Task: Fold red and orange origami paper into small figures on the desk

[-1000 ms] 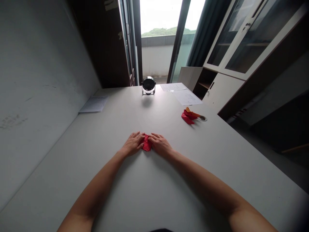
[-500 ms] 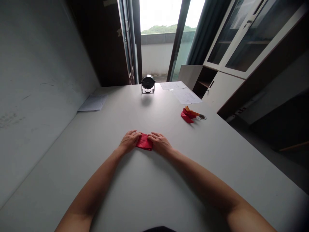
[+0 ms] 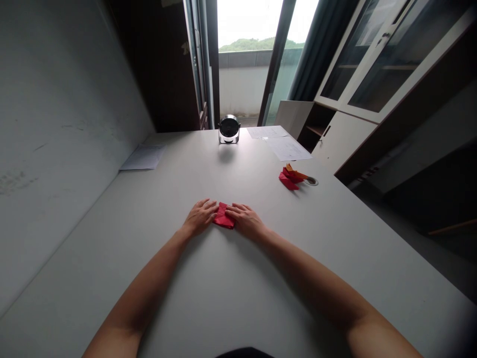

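A small piece of red folded paper (image 3: 224, 219) lies on the white table between my hands, with creases across its top. My left hand (image 3: 200, 218) grips its left edge, fingertips over the paper's side. From the right, my right hand (image 3: 246, 219) holds the other end, its fingers lying across the top. Both thumbs are mostly hidden, and the hands cover the paper's two ends.
Red and orange folded paper pieces (image 3: 292, 177) lie to the right, beside a round grommet (image 3: 312, 181). A small black fan-like device (image 3: 228, 129) stands at the back. Paper sheets (image 3: 288, 148) rest at the far right, others (image 3: 142, 157) by the left wall.
My left hand's fingers have slid slightly off the paper's left end. The right hand's fingers reach a little farther over it, and the paper has turned slightly and shifted away from me.
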`<state>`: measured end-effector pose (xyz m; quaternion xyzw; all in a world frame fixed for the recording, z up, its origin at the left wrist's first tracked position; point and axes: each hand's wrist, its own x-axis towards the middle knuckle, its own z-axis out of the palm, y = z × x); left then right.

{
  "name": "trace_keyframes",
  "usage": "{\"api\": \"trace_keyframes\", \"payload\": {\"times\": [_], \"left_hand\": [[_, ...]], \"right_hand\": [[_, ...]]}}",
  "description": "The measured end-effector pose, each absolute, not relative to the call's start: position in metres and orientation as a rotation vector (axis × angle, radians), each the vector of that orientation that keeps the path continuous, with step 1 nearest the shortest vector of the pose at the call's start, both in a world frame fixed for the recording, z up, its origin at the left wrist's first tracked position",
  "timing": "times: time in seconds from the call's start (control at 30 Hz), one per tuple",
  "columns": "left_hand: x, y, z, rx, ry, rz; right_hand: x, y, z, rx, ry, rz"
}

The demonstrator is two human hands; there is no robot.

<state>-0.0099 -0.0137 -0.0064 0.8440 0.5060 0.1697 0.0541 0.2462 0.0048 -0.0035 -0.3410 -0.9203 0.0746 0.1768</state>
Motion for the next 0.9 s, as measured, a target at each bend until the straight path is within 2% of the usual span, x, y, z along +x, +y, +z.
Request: {"api": "trace_keyframes", "payload": {"times": [0.3, 0.9], "left_hand": [[-0.014, -0.016, -0.002, 2.584, 1.456, 0.562], [-0.019, -0.016, 0.006, 2.471, 1.286, 0.680]], "right_hand": [[0.248, 0.003, 0.009, -1.087, -2.612, 0.236], [0.248, 0.008, 0.003, -1.155, -2.566, 0.168]]}}
